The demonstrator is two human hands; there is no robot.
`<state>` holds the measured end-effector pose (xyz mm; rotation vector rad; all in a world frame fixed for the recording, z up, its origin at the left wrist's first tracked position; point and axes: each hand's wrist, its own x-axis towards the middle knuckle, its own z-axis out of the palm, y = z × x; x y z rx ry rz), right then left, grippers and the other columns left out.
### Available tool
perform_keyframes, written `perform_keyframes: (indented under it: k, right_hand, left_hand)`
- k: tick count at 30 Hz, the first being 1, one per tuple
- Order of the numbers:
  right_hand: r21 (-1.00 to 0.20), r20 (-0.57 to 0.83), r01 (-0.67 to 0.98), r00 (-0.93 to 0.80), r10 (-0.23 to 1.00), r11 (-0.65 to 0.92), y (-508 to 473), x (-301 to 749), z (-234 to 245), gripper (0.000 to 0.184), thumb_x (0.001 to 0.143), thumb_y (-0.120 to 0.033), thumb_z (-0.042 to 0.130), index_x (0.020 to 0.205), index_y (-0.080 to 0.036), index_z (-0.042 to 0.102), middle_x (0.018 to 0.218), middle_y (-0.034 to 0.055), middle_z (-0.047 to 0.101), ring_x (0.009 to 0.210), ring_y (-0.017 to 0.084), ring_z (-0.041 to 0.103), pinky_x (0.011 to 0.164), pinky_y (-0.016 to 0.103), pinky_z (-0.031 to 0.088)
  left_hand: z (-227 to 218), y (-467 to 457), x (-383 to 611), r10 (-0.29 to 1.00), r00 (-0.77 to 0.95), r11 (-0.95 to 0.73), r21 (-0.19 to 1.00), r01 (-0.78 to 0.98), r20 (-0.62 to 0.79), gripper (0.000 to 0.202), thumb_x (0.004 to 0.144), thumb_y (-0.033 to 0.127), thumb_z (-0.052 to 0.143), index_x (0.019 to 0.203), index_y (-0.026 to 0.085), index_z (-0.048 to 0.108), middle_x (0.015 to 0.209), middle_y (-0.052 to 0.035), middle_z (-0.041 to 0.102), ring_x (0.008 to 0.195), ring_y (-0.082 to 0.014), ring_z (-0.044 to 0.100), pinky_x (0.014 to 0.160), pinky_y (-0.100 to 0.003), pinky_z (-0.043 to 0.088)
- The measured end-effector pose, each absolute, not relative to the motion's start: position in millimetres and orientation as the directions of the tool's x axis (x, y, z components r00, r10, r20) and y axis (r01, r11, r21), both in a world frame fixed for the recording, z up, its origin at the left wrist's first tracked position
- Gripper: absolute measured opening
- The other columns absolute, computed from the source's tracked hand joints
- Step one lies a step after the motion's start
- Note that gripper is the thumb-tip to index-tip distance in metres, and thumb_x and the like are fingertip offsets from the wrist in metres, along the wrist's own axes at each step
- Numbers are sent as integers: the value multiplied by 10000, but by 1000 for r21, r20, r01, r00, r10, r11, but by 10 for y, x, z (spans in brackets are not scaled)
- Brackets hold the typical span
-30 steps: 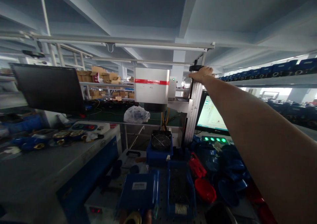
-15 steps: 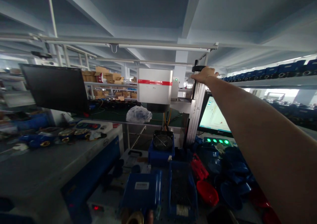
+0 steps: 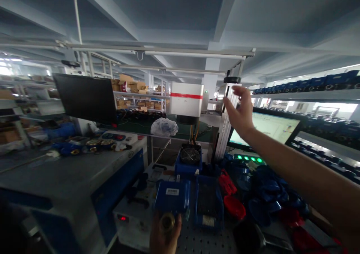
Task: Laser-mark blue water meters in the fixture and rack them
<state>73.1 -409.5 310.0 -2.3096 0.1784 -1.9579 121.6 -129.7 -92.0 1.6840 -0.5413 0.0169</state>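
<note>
Low in the middle, my left hand is wrapped round the near end of a blue water meter with a barcode label on top. Its round brass pipe end points toward me between thumb and fingers. My right hand is raised at the right with fingers apart, holding nothing. Just above and left of it is the black handwheel on top of an upright column. A white-and-grey machine head with a red stripe is mounted on that column.
Under the head stands a fan unit. A blue bin lies right of the meter, then red parts and blue covers. A lit monitor is behind my right arm; a dark monitor and a bench are left.
My right hand has come off the handwheel and dropped slightly, its fingers now apart. The view has shifted left and down, so more of my left hand and the meter's brass end shows.
</note>
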Motion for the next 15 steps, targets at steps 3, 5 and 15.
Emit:
perform_keyframes:
  k: [3,5,15]
  right_hand:
    - [-319,851,180,486,-199,-930,-3346,222,2165,486,997,-454,709,1420,-242,600,1345,130,688,1275,307,647,1158,555,497]
    - [-549,641,147,706,-301,-823,-2906,-27,1490,583,992,-512,742,1486,-255,569,1454,139,652,1358,314,620,1197,547,486]
    - [-994,107,93,868,-485,-53,-1840,-364,408,930,680,-698,967,1387,-198,631,1416,173,731,1392,406,638,1246,613,451]
  left_hand:
    - [-956,-1355,1181,-233,921,-53,941,-333,313,533,826,647,785,1194,272,699,1207,-200,774,1134,-432,775,983,-613,653]
    - [-950,-1377,1162,-193,931,-25,946,-322,311,646,836,650,779,1287,212,628,1234,-218,757,1091,-403,779,967,-575,649]
    - [-769,-1163,893,-195,812,271,826,-495,551,940,747,454,895,1547,214,464,1351,-195,726,1209,-341,739,1083,-502,595]
